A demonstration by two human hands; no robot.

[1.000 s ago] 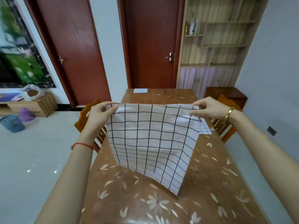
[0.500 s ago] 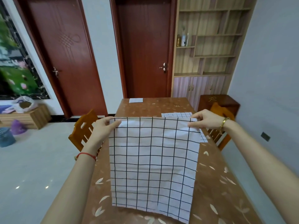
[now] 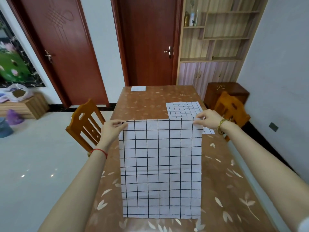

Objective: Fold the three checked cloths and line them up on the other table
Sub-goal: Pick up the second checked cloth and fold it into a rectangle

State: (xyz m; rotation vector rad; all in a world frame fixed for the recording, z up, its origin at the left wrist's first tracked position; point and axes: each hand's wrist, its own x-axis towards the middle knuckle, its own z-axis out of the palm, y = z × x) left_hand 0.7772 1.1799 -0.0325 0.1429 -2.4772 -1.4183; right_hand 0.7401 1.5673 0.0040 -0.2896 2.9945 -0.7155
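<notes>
Two far corners of checked cloth (image 3: 160, 168) pinched, left hand (image 3: 111, 129) one, right hand (image 3: 208, 118) other; cloth spreads nearward.

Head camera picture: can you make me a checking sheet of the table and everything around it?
Surface: brown table with a pale leaf pattern.
Job's things: big-check cloth held up by its top corners, lower end lying on the table; small-check cloth flat on the table behind it, partly hidden.
Clutter: small white folded thing at the table's far end; cannot tell what it is.
Hands: left hand pinches the big-check cloth's top left corner; right hand pinches its top right corner.
Cables: nothing seen.
Surroundings: wooden chairs on both sides of the table, two red-brown doors, shelves with bottles.
</notes>
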